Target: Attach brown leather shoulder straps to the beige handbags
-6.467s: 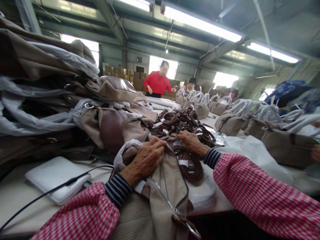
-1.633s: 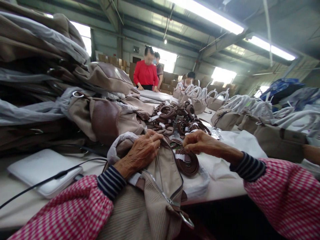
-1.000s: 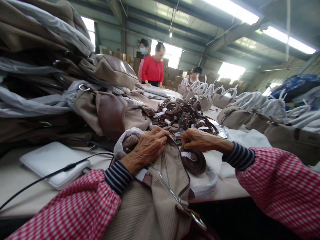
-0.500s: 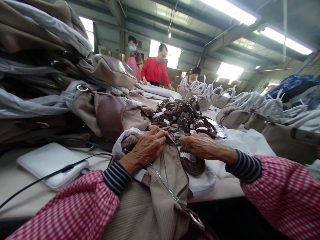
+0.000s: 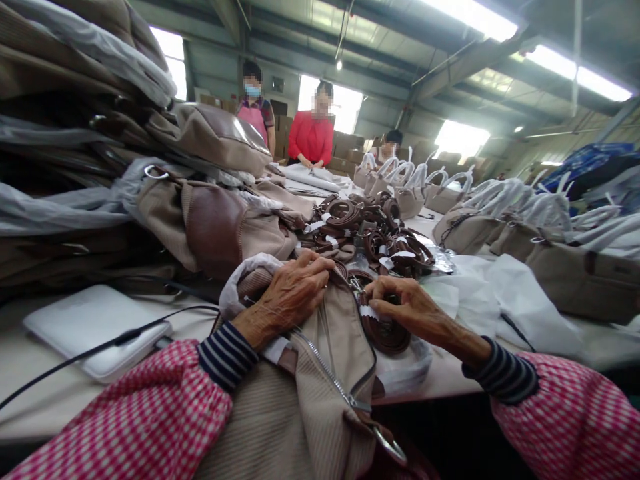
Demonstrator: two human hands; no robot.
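Beige bag (image 5: 320,393) fabric was clamped under the left hand (image 5: 293,293), at the zipper mouth. Just right of that grip, the right hand (image 5: 405,307) pinched a coiled brown strap (image 5: 387,333); clipping it on seemed underway, needing its clasp aligned next.

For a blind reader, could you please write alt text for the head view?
A person's left hand presses a beige bag at a table's edge while the right hand pinches a coiled brown strap. More straps and bags lie behind.
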